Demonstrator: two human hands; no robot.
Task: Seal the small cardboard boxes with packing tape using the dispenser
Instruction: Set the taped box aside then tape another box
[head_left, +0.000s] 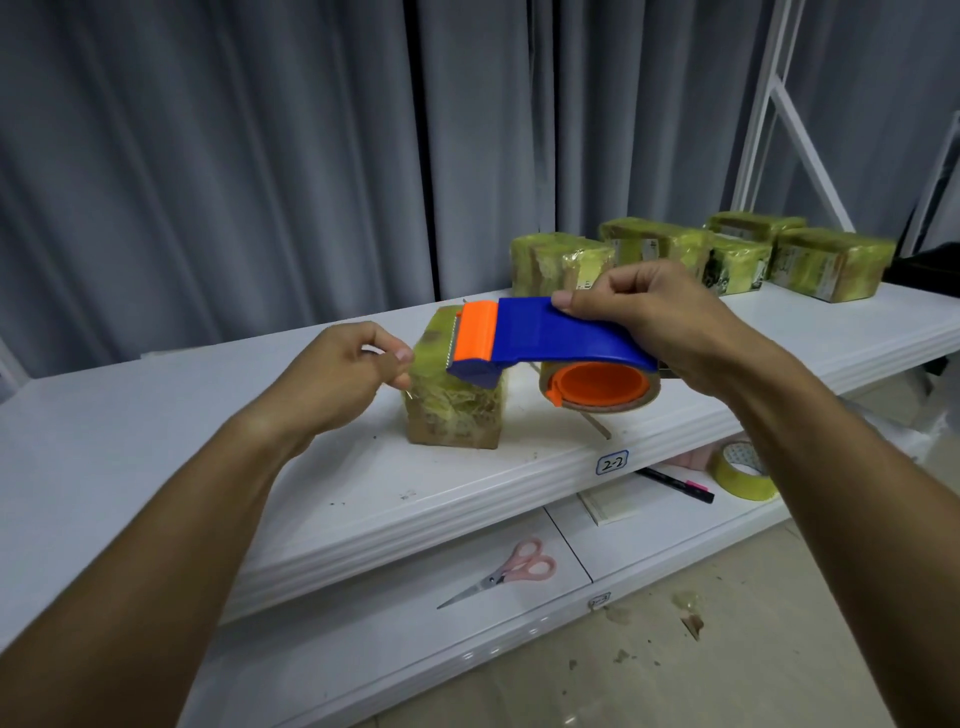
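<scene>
The small cardboard box (455, 387) being worked on stands on the upper white shelf (156, 441), close to its front edge and roughly midway along it, already wrapped thickly in yellowish packing tape. The blue and orange tape dispenser (545, 343) is laid across the box's top, its orange cutter end over the box and its roll of tape (602, 387) hanging off the box's right side, above the shelf. The right hand (660, 322) grips the dispenser's blue body from above, thumb pressed on top and fingers curled under. The left hand (337, 379) is at the box's left face with thumb and forefinger pinched together at its upper edge; whether they hold a tape end or only steady the box cannot be told.

This looks like the middle of a taping pass: a strip being laid or about to be cut. The next move probably calls for bracing the box with the left hand while the right tilts the serrated blade down to sever the tape.

Further back, toward the shelf's far right corner, sit five more taped boxes (826, 262) in a cluster. The boxes are all closed, so their contents are hidden.

On the lower shelf (363, 623) lie pink-handled scissors (506, 571), a marker pen (678, 483), a spare tape roll (743, 475) and a pale notepad (613, 506).
</scene>
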